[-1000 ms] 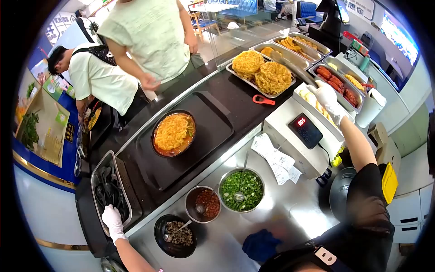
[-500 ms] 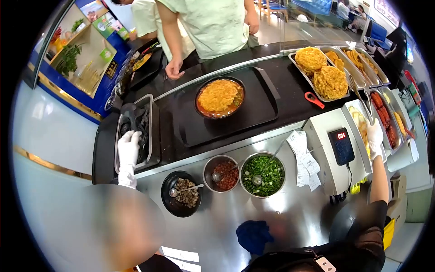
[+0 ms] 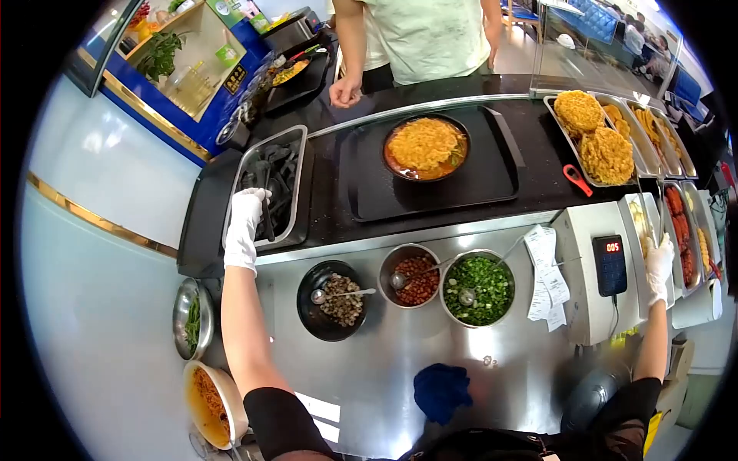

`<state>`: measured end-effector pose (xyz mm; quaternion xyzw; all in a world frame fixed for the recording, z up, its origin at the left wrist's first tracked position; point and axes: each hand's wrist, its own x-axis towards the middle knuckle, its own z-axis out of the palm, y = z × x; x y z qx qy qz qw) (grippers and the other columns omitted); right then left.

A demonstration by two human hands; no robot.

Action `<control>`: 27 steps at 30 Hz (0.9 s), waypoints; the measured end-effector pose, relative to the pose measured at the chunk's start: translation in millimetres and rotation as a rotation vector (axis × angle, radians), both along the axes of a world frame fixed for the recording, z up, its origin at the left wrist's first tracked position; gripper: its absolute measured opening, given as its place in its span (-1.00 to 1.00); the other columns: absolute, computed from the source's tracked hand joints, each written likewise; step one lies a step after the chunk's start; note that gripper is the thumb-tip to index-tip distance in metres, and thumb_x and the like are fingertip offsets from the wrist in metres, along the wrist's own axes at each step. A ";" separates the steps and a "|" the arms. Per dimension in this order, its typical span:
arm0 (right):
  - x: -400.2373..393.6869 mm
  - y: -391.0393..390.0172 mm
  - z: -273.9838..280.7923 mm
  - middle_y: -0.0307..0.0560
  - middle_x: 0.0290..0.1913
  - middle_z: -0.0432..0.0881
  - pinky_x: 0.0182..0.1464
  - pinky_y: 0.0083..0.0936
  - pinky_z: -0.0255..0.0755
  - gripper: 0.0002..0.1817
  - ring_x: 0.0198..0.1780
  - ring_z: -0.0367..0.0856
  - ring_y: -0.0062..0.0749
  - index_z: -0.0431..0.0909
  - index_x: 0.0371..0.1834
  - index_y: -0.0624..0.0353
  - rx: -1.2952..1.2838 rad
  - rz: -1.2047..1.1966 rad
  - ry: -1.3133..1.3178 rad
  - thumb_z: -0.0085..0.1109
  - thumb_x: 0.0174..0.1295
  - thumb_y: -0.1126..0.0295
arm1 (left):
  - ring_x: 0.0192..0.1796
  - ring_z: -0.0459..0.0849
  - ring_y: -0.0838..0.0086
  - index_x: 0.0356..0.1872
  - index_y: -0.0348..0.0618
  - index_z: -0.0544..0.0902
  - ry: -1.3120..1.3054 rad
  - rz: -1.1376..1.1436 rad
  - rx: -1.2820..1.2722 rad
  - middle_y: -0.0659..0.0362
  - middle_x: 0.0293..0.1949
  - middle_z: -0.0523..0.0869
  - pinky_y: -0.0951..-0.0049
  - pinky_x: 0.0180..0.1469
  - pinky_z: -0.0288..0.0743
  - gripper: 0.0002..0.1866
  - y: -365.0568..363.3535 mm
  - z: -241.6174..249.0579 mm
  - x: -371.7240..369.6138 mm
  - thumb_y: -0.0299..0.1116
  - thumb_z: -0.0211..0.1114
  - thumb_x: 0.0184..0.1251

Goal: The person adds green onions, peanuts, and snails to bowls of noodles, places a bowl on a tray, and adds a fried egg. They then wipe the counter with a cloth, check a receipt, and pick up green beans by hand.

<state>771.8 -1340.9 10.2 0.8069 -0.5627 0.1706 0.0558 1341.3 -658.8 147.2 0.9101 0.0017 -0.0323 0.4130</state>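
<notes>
My left hand (image 3: pixel 247 213), in a white glove, is at the near left of a steel tray (image 3: pixel 301 192) filled with black spoons (image 3: pixel 283 173). Its fingers are closed around a black spoon (image 3: pixel 267 217), partly hidden by the glove. On the far right my gloved right hand (image 3: pixel 659 265) grips metal tongs (image 3: pixel 661 203), which reach over a steel pan of pale food (image 3: pixel 639 219). Between my hands, a black bowl of soup topped with a golden fried cake (image 3: pixel 425 144) stands on a black serving tray (image 3: pixel 430 200).
Bowls of chopped green onion (image 3: pixel 484 284), diced red food (image 3: pixel 419 280) and brown pieces (image 3: pixel 342 303) line the steel counter. Receipts (image 3: pixel 544 269) lie beside a scale display (image 3: pixel 610 265). Fried cakes (image 3: pixel 607 155) and sausages (image 3: pixel 678 223) fill pans at right. A person (image 3: pixel 423 38) stands opposite.
My view has shifted left, so the counter sits farther right and bowls at lower left appear. The blurred shape at lower left is gone. Both hands remain at their respective pans.
</notes>
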 end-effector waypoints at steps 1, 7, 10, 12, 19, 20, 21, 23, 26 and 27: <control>-8.5 -1.9 0.6 0.37 0.17 0.43 0.21 -0.18 0.33 -0.31 0.18 0.44 0.14 0.29 0.30 0.36 -0.036 0.056 -0.044 0.17 0.23 0.09 | -0.70 0.26 0.69 -0.32 -0.10 0.70 0.077 -0.010 -0.051 0.37 -0.62 0.54 0.60 -0.66 0.08 -0.80 1.1 6.0 -2.3 -0.30 0.13 0.37; -15.9 98.7 73.8 0.15 0.13 0.51 0.17 -0.34 0.38 -0.53 0.12 0.51 -0.07 0.36 0.25 0.31 -0.284 0.198 -0.152 0.11 0.31 0.37 | -0.62 0.27 0.75 -0.12 -0.28 0.68 0.235 -0.407 -0.654 0.34 -0.44 0.61 0.70 -0.59 0.11 -0.74 -92.4 12.4 -51.1 -0.29 0.18 0.38; 39.4 184.1 103.1 -0.10 -0.06 0.62 -0.02 -0.63 0.42 -0.68 -0.08 0.56 -0.52 0.51 0.08 0.33 0.335 0.481 -0.742 0.10 0.33 0.41 | -0.61 0.30 0.73 -0.21 -0.29 0.70 0.312 -0.505 -0.737 0.34 -0.51 0.59 0.69 -0.58 0.14 -0.77 -172.2 -3.8 -86.2 -0.34 0.20 0.33; 107.0 254.4 141.8 -0.10 -0.13 0.63 -0.06 -0.63 0.46 -0.60 -0.16 0.60 -0.51 0.48 0.15 0.29 0.849 0.498 -0.773 0.10 0.31 0.32 | -0.61 0.36 0.73 -0.28 -0.27 0.72 0.323 -0.499 -0.715 0.34 -0.53 0.60 0.70 -0.57 0.21 -0.80 -223.3 -14.3 -109.3 -0.35 0.25 0.28; 280.7 296.8 88.7 -0.07 -0.27 0.64 -0.44 -0.57 0.45 -0.63 -0.50 0.53 -0.51 0.48 -0.09 0.27 1.642 0.724 -0.987 -0.02 0.39 0.12 | -0.67 0.48 0.59 -0.43 -0.30 0.71 0.281 -0.460 -0.621 0.20 -0.63 0.60 0.59 -0.56 0.36 -0.87 -311.4 -27.8 -164.8 -0.44 0.28 0.14; 293.0 295.4 78.7 -0.14 -0.36 0.60 -0.54 -0.62 0.32 -0.68 -0.58 0.43 -0.56 0.47 -0.17 0.23 1.679 0.709 -1.050 -0.05 0.41 0.16 | -0.67 0.47 0.58 -0.44 -0.32 0.69 0.272 -0.484 -0.574 0.20 -0.65 0.59 0.58 -0.56 0.35 -0.88 -317.7 -36.5 -157.9 -0.47 0.24 0.13; 301.4 294.7 75.9 -0.21 -0.44 0.55 -0.63 -0.66 0.18 -0.72 -0.65 0.33 -0.60 0.46 -0.25 0.19 1.715 0.690 -1.112 -0.08 0.43 0.20 | -0.67 0.48 0.58 -0.44 -0.32 0.69 0.260 -0.452 -0.531 0.21 -0.64 0.58 0.58 -0.55 0.37 -0.86 -321.1 -33.4 -160.4 -0.44 0.26 0.18; 312.3 288.9 68.9 -0.25 -0.49 0.48 -0.67 -0.66 0.07 -0.75 -0.68 0.22 -0.62 0.43 -0.27 0.18 1.851 0.668 -1.232 -0.12 0.45 0.24 | -0.59 0.53 0.59 -0.29 -0.35 0.68 0.221 -0.462 -0.610 0.19 -0.52 0.64 0.59 -0.50 0.41 -0.78 -319.1 -32.2 -154.8 -0.35 0.27 0.25; 330.2 281.5 60.3 -0.30 -0.56 0.35 -0.70 -0.64 -0.06 -0.77 -0.72 0.07 -0.63 0.37 -0.27 0.16 2.104 0.586 -1.390 -0.20 0.48 0.29 | -0.49 0.58 0.59 -0.12 -0.43 0.62 0.119 -0.398 -0.662 0.15 -0.42 0.67 0.59 -0.49 0.43 -0.67 -306.0 -14.2 -164.9 -0.30 0.26 0.29; 336.2 279.8 56.4 -0.31 -0.58 0.31 -0.70 -0.63 -0.07 -0.79 -0.71 0.03 -0.63 0.35 -0.25 0.16 2.221 0.520 -1.442 -0.23 0.49 0.30 | -0.49 0.58 0.59 -0.12 -0.43 0.62 0.121 -0.405 -0.658 0.15 -0.42 0.67 0.59 -0.49 0.43 -0.67 -297.9 -15.9 -165.3 -0.30 0.26 0.29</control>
